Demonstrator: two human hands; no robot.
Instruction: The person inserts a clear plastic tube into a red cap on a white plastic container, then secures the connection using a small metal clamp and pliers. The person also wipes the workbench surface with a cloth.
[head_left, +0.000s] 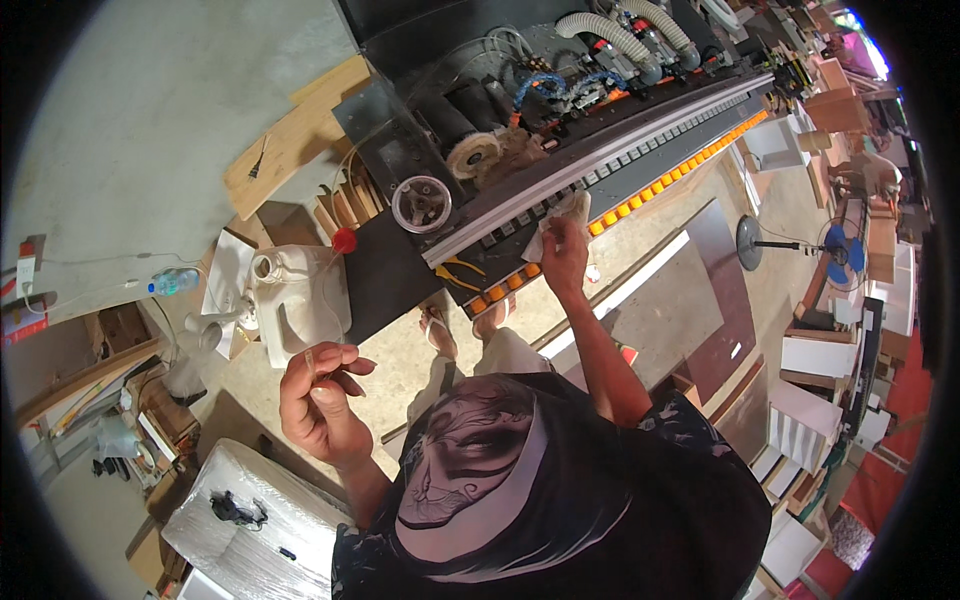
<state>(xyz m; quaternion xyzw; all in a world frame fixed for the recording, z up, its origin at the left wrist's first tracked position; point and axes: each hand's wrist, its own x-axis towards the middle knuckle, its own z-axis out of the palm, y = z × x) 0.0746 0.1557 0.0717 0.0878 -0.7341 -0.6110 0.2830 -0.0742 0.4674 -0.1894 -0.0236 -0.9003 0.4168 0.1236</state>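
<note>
My right hand (565, 248) is closed on a whitish rag (572, 208), pressed against the front rail of a long dark machine (600, 165). Just left of that hand, yellow-handled pliers (460, 268) lie on the machine's near end. A row of orange rollers (640, 200) runs along its front edge. My left hand (325, 405) is raised at the lower left, away from the machine. Its fingers are curled, with a small pale stick (310, 362) between them; its kind is too small to make out.
A white plastic jug (290, 295) stands left of the machine, near a red round thing (344, 240). A clear bottle (175, 282) lies farther left. Behind on the left sits a plastic-wrapped block (250, 515). At right are a fan (748, 243) and dark panels (715, 300).
</note>
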